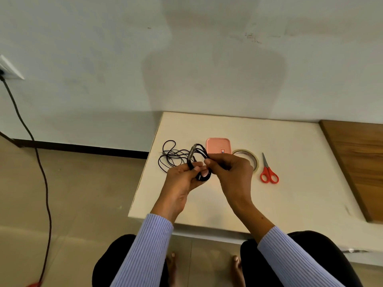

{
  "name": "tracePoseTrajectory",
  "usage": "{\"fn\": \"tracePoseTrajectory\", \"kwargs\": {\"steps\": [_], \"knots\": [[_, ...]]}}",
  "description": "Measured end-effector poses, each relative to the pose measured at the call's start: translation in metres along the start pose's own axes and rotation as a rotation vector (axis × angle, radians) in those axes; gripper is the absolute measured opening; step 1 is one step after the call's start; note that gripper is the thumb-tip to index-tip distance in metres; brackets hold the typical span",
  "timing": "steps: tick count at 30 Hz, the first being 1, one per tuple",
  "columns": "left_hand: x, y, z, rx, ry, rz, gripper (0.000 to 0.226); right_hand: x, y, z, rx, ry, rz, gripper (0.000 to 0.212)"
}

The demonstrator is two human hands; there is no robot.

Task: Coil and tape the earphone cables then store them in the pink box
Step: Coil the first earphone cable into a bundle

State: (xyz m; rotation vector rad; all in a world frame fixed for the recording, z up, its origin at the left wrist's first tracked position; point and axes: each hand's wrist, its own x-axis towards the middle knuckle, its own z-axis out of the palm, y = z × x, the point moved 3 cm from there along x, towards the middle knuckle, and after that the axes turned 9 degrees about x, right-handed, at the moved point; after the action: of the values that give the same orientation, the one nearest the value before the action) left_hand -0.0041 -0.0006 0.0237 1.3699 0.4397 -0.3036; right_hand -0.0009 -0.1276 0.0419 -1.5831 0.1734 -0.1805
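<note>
Earphone cable [199, 160], coiled and partly taped, is hanging between both hands above the desk [290, 141]; left hand [182, 179] and right hand [230, 168] are pinching it. Pressing tape flat should help, pink box [217, 145] waiting at twelve o'clock.

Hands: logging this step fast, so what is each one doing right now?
Left hand: grips the coiled black earphone cable at its lower part.
Right hand: pinches the same coil on its right side.

Red-handled scissors [268, 171] lie near the white bench's [290, 193] right side, blades toward its far edge. Wooden panel [358, 162] along right edge. Dark power cord [39, 162] trails from wall socket [9, 69] across tiled floor [72, 183].
</note>
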Motion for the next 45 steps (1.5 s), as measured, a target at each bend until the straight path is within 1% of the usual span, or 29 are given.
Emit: {"fn": "tracePoseTrajectory", "kwargs": {"steps": [3, 5, 9, 11, 14, 18, 23, 26, 28, 31, 33, 36, 39, 42, 45], "knots": [[-0.001, 0.000, 0.002, 0.019, -0.085, -0.010, 0.018, -0.001, 0.001, 0.003, -0.128, -0.071, -0.026, 0.016], [-0.001, -0.001, 0.003, 0.016, -0.109, -0.035, 0.018, -0.002, 0.002, 0.005, -0.246, -0.135, -0.055, 0.016], [0.000, -0.004, 0.001, -0.021, -0.142, -0.071, 0.018, -0.001, 0.004, 0.011, -0.457, -0.349, -0.135, 0.020], [0.000, -0.005, 0.001, -0.043, -0.157, -0.094, 0.020, -0.003, 0.006, 0.012, -0.453, -0.403, -0.130, 0.018], [0.001, -0.004, 0.003, -0.094, -0.197, -0.126, 0.023, -0.003, 0.006, 0.010, -0.431, -0.423, -0.149, 0.018], [0.002, -0.004, 0.004, -0.112, -0.255, -0.175, 0.024, 0.000, 0.006, 0.007, -0.463, -0.414, -0.165, 0.019], [0.005, -0.010, 0.004, -0.014, -0.238, -0.194, 0.020, -0.003, 0.007, 0.008, -0.510, -0.347, -0.232, 0.016], [0.007, -0.013, 0.003, 0.068, -0.199, -0.186, 0.018, -0.004, 0.005, 0.008, -0.511, -0.323, -0.277, 0.016], [0.009, -0.014, 0.004, 0.008, -0.167, -0.160, 0.020, -0.003, 0.004, 0.009, -0.460, -0.300, -0.277, 0.018], [0.006, -0.011, 0.009, -0.168, -0.146, -0.097, 0.024, -0.001, 0.002, 0.009, -0.343, -0.269, -0.229, 0.023], [0.006, -0.010, 0.011, -0.222, -0.124, -0.065, 0.023, 0.001, 0.002, 0.009, -0.333, -0.263, -0.199, 0.024], [0.008, -0.011, 0.013, -0.221, -0.109, -0.056, 0.023, 0.002, 0.003, 0.008, -0.377, -0.265, -0.212, 0.024], [0.007, -0.012, 0.015, -0.180, -0.132, -0.052, 0.023, -0.001, 0.005, 0.007, -0.420, -0.234, -0.254, 0.022], [0.007, -0.012, 0.016, -0.136, -0.118, -0.022, 0.020, -0.003, 0.004, 0.004, -0.399, -0.158, -0.274, 0.023], [0.007, -0.010, 0.016, -0.110, -0.108, -0.006, 0.020, -0.004, 0.002, 0.002, -0.357, -0.125, -0.269, 0.022]]}}
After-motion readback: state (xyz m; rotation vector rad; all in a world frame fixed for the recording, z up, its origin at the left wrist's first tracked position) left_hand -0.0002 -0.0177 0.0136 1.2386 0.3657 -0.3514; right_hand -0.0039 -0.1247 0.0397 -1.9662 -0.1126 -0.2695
